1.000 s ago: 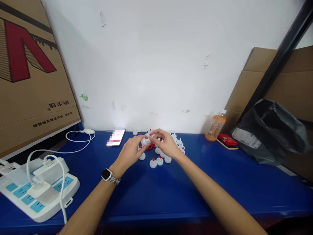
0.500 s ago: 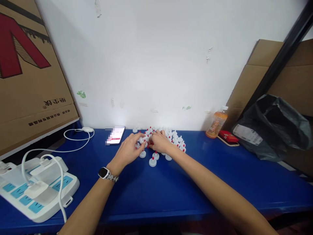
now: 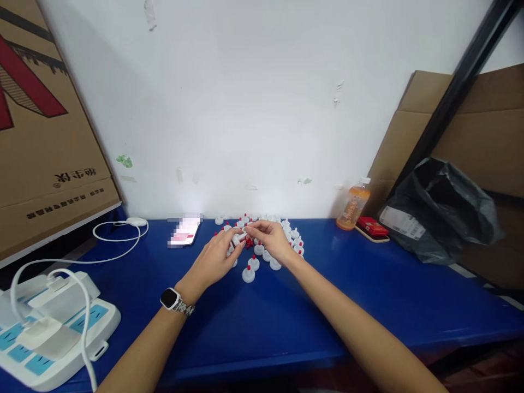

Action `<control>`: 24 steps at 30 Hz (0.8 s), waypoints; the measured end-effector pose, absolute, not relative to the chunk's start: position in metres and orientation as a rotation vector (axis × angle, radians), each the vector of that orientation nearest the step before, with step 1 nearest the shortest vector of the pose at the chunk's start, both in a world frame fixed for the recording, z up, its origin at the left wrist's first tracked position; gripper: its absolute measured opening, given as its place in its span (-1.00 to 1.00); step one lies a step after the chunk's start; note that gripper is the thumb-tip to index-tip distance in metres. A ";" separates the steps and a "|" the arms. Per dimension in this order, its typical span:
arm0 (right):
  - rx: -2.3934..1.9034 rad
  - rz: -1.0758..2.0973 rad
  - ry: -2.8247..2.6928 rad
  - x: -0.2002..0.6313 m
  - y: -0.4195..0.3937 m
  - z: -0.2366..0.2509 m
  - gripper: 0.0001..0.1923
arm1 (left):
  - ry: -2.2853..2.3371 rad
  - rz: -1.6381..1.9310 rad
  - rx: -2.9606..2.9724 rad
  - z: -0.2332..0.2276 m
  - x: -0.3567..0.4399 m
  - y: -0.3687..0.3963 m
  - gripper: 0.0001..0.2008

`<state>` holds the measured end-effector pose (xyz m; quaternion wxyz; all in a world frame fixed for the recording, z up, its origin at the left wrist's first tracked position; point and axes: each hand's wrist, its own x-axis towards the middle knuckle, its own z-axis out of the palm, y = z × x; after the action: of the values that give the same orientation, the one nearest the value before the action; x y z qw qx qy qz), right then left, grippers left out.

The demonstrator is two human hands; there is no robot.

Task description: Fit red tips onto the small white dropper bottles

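My left hand [image 3: 215, 255], with a watch on its wrist, grips a white nozzle cap [image 3: 238, 238] between thumb and fingers. The cap lies tilted, its narrow end towards the right. At that end, the thumb and fingers of my right hand [image 3: 273, 239] are pinched together; what they hold is too small and hidden to make out. Small red tips [image 3: 249, 242] lie in a heap below the fingertips. Around both hands are many white nozzle caps, several with red tips on. One red-tipped cap [image 3: 248, 274] stands upright nearest to me.
A phone [image 3: 186, 229] lies left of the caps. Further left are a white power strip [image 3: 98, 327] and a looping cable. To the right stand an orange drink bottle [image 3: 353, 207], a red packet [image 3: 372, 226] and a dark plastic bag [image 3: 442, 213]. A white wall backs the blue table [image 3: 262, 333].
My right hand has risen from the heap of red tips to the white cap in my left hand. The left hand has turned the cap towards it. The view has shifted slightly.
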<state>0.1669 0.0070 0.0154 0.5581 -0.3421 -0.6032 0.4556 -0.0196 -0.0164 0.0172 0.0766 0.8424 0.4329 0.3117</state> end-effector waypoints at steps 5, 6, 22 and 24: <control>-0.781 1.139 -1.399 0.166 0.006 0.015 -0.65 | 1.305 0.940 2.518 0.017 -0.018 -0.016 -0.61; -0.771 1.152 -1.393 0.166 0.006 0.016 -0.66 | 1.308 0.939 2.518 0.017 -0.018 -0.016 -0.61; -0.756 1.137 -1.127 0.155 -0.002 0.012 -0.68 | 1.271 1.091 2.438 0.010 -0.008 -0.012 -0.61; -0.764 1.106 -1.108 0.152 -0.003 0.012 -0.68 | 1.269 1.121 2.428 0.008 -0.007 -0.010 -0.61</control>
<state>0.1520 -0.0026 0.0123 0.6441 -0.3355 -0.4866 0.4855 -0.0070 -0.0104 0.0085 0.0907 0.8169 0.4270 0.3771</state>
